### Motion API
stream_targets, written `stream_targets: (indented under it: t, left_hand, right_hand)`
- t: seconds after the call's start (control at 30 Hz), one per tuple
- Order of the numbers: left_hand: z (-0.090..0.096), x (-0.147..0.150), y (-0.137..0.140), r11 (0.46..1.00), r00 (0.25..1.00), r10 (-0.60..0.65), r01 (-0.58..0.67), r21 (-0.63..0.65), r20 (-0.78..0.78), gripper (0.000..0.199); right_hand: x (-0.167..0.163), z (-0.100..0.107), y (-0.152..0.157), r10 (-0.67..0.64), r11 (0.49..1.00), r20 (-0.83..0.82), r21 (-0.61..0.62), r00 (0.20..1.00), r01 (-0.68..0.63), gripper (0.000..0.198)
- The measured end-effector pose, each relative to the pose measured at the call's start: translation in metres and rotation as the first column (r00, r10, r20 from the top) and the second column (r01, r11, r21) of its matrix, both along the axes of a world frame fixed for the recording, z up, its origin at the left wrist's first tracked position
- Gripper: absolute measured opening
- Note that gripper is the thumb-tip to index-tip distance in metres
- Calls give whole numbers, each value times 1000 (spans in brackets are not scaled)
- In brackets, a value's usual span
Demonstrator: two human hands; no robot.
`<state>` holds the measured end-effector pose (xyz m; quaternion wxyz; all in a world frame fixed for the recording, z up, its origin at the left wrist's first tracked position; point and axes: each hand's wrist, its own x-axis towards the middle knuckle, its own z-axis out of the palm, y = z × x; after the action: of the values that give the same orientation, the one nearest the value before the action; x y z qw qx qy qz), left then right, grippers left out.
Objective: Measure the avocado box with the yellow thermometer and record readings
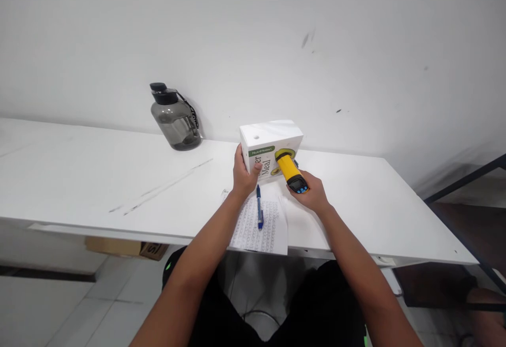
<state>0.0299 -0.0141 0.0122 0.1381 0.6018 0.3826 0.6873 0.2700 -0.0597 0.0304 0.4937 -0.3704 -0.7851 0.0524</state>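
Observation:
My left hand (pixel 245 174) grips the left side of a white box (pixel 272 135) with a green label and avocado pictures, its thumb lying across the printed front. Wrapped in my right hand (pixel 313 191) is a yellow and black handheld device (pixel 290 170) with a small screen and blue buttons, looking like an infrared thermometer. Its front end points at the box's right part; whether the two touch I cannot tell. Below the box lies a printed sheet of paper (pixel 247 228), and a blue pen (pixel 260 207) rests on top of it.
A grey see-through water bottle (pixel 174 120) with a black lid stands at the back left, close to the wall. Everything rests on a long white table (pixel 98 173). Under its left part is a cardboard box (pixel 114 246). A dark metal frame (pixel 466 178) is at the right.

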Motion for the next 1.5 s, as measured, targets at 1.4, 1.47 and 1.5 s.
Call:
stream_targets:
  t: [1.4,1.47,1.5]
  left_hand:
    - [1,0,10,965,970,186,-151,-213,157,91]
    - [-1,0,12,962,971,190,-154,-225,148,92]
    - [-2,0,13,962,971,190,-155,-227,143,91]
  right_hand:
    - [-19,11,-6,-325,865,-348,-486,879,128,47]
    - [-18,11,-5,-341,855,-362,-502,867,127,48]
    - [-18,11,-5,-342,854,-368,-506,864,123,49]
